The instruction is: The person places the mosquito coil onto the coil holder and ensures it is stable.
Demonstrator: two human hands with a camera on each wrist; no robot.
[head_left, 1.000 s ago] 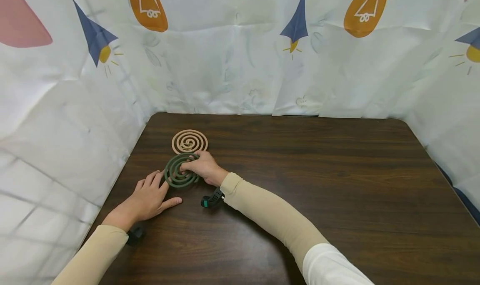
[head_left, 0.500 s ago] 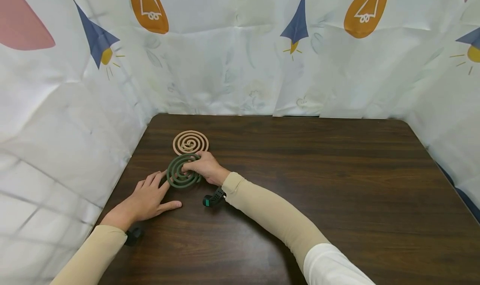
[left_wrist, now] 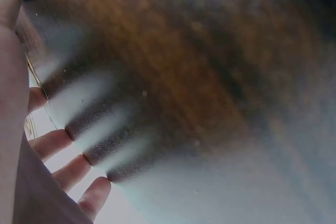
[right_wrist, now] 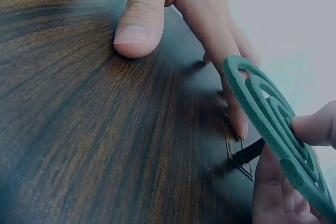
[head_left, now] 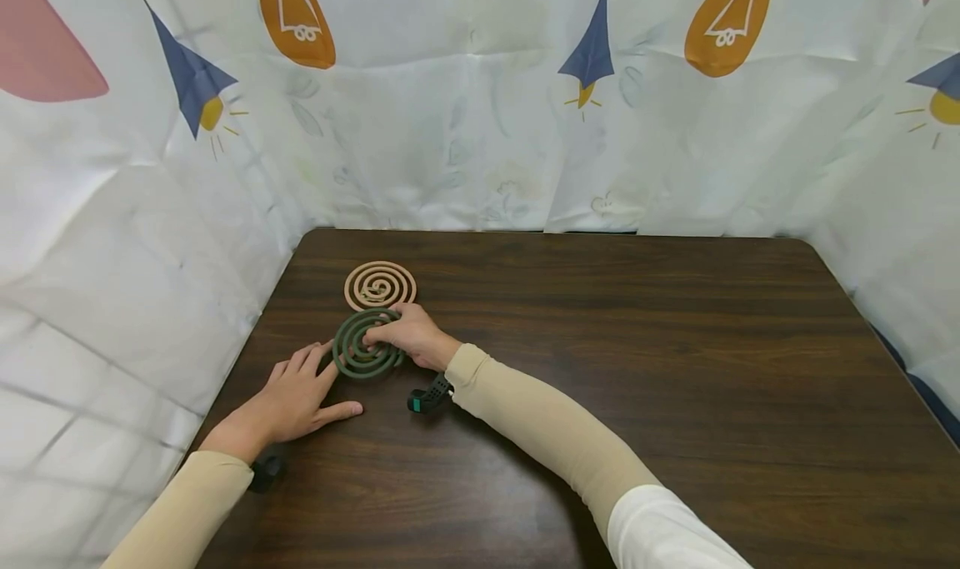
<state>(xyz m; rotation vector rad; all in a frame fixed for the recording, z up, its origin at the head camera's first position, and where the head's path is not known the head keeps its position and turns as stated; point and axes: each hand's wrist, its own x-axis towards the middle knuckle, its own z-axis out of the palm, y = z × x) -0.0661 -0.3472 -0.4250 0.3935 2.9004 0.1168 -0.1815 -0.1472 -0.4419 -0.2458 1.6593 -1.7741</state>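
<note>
A green mosquito coil (right_wrist: pixel 251 109) is held tilted just above the table by my right hand (head_left: pixel 415 336), thumb on its upper face and fingers beneath. My left hand (head_left: pixel 296 398) rests fingertips-down on the table with fingers spread, close to the coil's left side. In the right wrist view, a thin wire frame (right_wrist: pixel 229 148) with a dark upright piece (right_wrist: pixel 248 153) stands on the tabletop by my left index fingertip, behind the coil's edge. Whether the dark piece touches the coil, I cannot tell. Farther back, a tan mosquito coil (head_left: pixel 381 289) lies flat.
The dark wood-grain table (head_left: pixel 637 369) stretches away to the right. White printed curtains (head_left: pixel 480 136) hang behind it and along both sides. A black strap (head_left: pixel 429 394) sits at my right wrist, low over the tabletop.
The green coil and my right hand have shifted very slightly to the right. My left hand has hardly moved, and the tan coil stays where it lay.
</note>
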